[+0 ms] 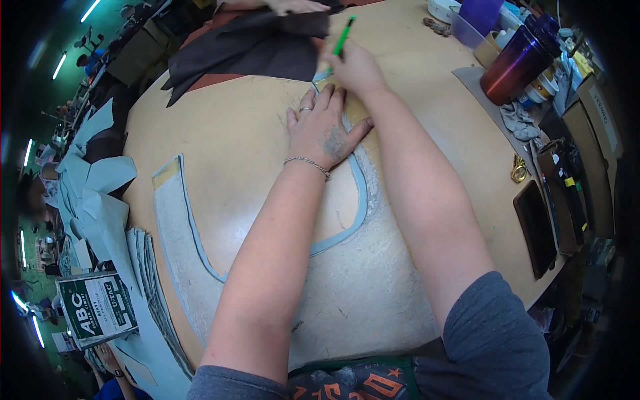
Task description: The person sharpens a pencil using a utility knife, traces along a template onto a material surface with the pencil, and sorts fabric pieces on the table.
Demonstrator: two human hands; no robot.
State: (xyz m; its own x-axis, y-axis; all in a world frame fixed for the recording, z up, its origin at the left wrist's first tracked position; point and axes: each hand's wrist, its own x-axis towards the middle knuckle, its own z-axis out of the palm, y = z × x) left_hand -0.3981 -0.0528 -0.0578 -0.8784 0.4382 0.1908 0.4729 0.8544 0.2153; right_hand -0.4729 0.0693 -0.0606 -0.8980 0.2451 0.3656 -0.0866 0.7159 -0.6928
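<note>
A large U-shaped grey piece [360, 293] with a light blue inner edge lies on the table in front of me. My left hand [325, 127] rests flat on its far right arm, fingers stretched forward. Just beyond, my right hand [360, 72] is closed around a slim green pen-like tool [343, 37], held near the far end of that arm. The tool's lower tip is hidden by the fingers, so its exact kind cannot be made out. Dark brown leather-like sheets [250, 53] lie close to the left of my right hand.
Another person's hand [297, 7] is on the dark sheets at the far edge. Light blue sheets [97, 207] and an ABC tin [98, 308] stand left. On the right are a purple-red tumbler [520, 60], a gold watch [519, 169] and a phone [535, 230].
</note>
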